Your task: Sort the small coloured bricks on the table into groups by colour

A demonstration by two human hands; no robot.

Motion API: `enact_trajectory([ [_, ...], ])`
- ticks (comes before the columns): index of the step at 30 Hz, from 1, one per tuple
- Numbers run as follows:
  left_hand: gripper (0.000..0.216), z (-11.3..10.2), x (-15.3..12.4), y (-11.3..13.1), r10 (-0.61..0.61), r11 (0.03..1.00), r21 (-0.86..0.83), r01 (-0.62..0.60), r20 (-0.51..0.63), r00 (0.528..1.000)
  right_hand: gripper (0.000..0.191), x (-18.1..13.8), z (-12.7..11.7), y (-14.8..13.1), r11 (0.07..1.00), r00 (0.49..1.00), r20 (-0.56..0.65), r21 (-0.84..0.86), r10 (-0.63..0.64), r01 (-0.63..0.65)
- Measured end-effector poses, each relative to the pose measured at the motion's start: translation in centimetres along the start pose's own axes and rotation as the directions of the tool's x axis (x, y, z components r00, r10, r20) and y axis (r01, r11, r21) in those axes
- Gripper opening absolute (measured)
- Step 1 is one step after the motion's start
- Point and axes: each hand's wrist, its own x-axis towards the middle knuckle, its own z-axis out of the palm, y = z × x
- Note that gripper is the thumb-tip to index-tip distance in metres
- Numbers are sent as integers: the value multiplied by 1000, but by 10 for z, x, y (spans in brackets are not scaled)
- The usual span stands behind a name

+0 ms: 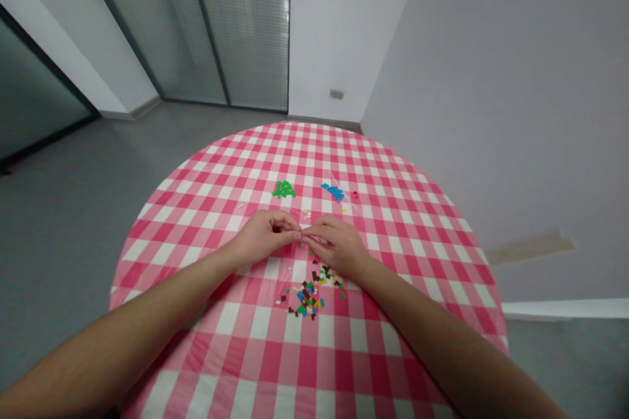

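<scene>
My left hand [268, 234] and my right hand [339, 243] meet fingertip to fingertip over the middle of the table. Both are closed in a pinch, and whatever lies between the fingers is too small to make out. Just below them spreads a mixed pile of tiny building bricks [307, 296] in brown, green, blue, yellow and white. Beyond the hands lie a heap of green bricks [284, 189] and a heap of blue bricks [334, 192]. A few red bricks [355, 194] sit to the right of the blue ones. Some cream pieces [307, 214] rest just past my fingertips.
The round table wears a red and white checked tablecloth [196, 366]. A single white piece [241, 205] lies left of the green heap. Behind the table stand a glass partition with blinds [240, 26] and a pale wall [491, 91] at the right.
</scene>
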Motion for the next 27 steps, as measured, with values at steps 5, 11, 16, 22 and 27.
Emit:
enact_trajectory([
  [5,16,-2,1,0,-31,999,10,31,10,999,13,0,0,0,1000,1000,-6,6,-15,15],
  [11,20,-3,1,-2,-27,1000,7,27,31,999,16,2,-3,-1,999,1000,-5,-34,-3,3],
  [16,16,1,1,-3,-29,1000,5,28,30,999,17,3,-3,-1,1000,1000,-7,-8,-26,26],
  [22,16,0,1,-2,8,1000,16,-9,62,998,18,2,-3,0,999,999,-30,-41,-33,32],
  [27,17,0,2,-4,10,999,33,-12,66,998,21,0,-1,4,999,1000,13,-41,17,-16],
])
